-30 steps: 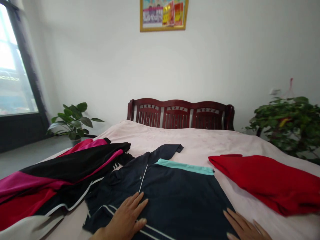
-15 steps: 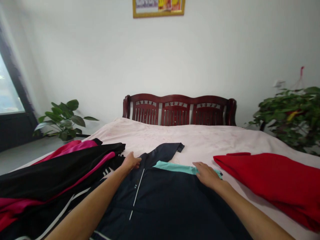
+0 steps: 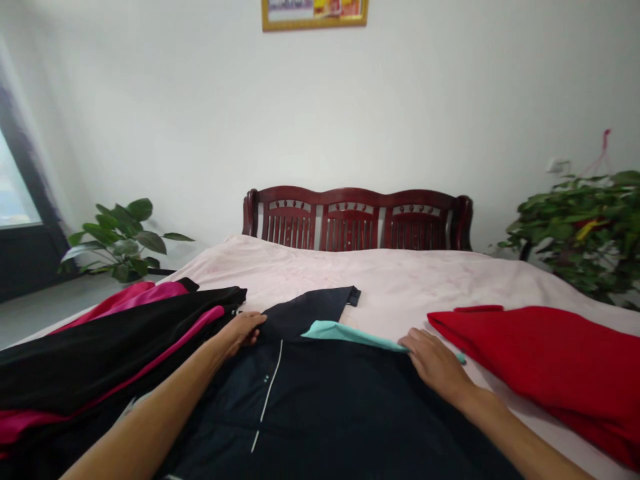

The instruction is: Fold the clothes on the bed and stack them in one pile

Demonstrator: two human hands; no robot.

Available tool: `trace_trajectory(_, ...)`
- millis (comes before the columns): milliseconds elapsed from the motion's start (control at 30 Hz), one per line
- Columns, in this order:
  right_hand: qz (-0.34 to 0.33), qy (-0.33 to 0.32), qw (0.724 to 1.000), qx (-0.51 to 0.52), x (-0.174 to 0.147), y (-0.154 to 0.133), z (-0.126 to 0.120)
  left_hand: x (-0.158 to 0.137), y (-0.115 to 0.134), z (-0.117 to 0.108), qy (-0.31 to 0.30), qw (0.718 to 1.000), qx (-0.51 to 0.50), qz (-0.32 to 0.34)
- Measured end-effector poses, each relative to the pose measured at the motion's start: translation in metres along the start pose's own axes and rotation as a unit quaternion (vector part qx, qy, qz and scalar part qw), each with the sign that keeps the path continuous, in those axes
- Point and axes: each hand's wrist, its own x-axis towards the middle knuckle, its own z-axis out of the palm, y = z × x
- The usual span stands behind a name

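Lying broad across the pale pink bed sheet (image 3: 300, 263), the navy garment (image 3: 340, 407) looks only partway handled; its body is spread out with a thin white stripe running down it, its sleeve (image 3: 310, 311) pokes out from its far edge, and the teal band (image 3: 345, 332) along that same edge is rumpled rather than flat; judging by this, the laying out seems mostly done, while the far edge and the loose sleeve look unsettled, and no compact shape has been made of it yet.

Both hands are at the garment's far edge; the left hand (image 3: 245, 328) is at its far left corner, beside the base of the sleeve, fingers curled together and seemingly pinching the cloth there; the right hand (image 3: 435, 363) is towards its far right corner, fingers bent and pinching the teal band; both forearms reach out low over the garment's sides, well apart.

Left of the navy garment lie black and pink clothes (image 3: 115, 340), loosely heaped; right of it is a red garment (image 3: 540, 360) in a more compact, apparently folded shape, touched by neither hand; well beyond it stands a dark wooden headboard (image 3: 350, 210).
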Motion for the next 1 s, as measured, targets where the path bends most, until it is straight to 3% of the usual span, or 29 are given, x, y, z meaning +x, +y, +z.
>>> trace_trajectory(100, -0.028, 0.005, 0.999, 0.035, -0.045, -0.003, -0.001, -0.032, -0.017, -0.025, -0.055, 0.998, -0.006, 0.006)
trace_trajectory(233, -0.002, -0.074, 0.995, 0.073, -0.079, -0.006, 0.000, -0.063, -0.047, -0.042, -0.137, 0.985, 0.108, -0.010)
trace_trajectory(333, 0.059, -0.135, 0.986, 0.080, -0.066, -0.020, -0.012, -0.067, -0.053, -0.040, -0.123, 0.973, 0.196, 0.007)
trace_trajectory(400, 0.071, -0.130, 0.984, 0.101, -0.046, -0.042, -0.023, -0.065, -0.047, -0.035, -0.092, 0.958, 0.269, 0.046)
trace_trajectory(500, 0.028, -0.060, 0.985, 0.157, -0.021, -0.091, -0.032, -0.061, -0.034, -0.027, 0.000, 0.936, 0.340, 0.089)
trace_trajectory(567, -0.026, -0.054, 0.983, 0.174, -0.015, -0.124, -0.029, -0.061, -0.031, -0.022, 0.036, 0.932, 0.349, 0.091)
trace_trajectory(667, -0.100, -0.128, 0.972, 0.172, -0.017, -0.153, -0.016, -0.065, -0.038, -0.019, 0.015, 0.944, 0.318, 0.089)
trace_trajectory(733, -0.110, -0.160, 0.961, 0.197, -0.016, -0.156, -0.005, -0.069, -0.048, -0.019, -0.013, 0.956, 0.281, 0.083)
trace_trajectory(767, -0.091, -0.164, 0.955, 0.231, -0.014, -0.154, 0.000, -0.071, -0.054, -0.019, -0.026, 0.963, 0.258, 0.075)
trace_trajectory(833, 0.015, -0.152, 0.924, 0.352, -0.004, -0.147, 0.010, -0.074, -0.065, -0.019, -0.041, 0.975, 0.211, 0.054)
trace_trajectory(933, 0.213, -0.092, 0.832, 0.505, 0.021, -0.142, 0.025, -0.075, -0.077, -0.015, -0.044, 0.988, 0.146, 0.030)
trace_trajectory(1000, 0.276, -0.066, 0.792, 0.541, 0.040, -0.145, 0.034, -0.073, -0.081, -0.011, -0.037, 0.993, 0.114, 0.023)
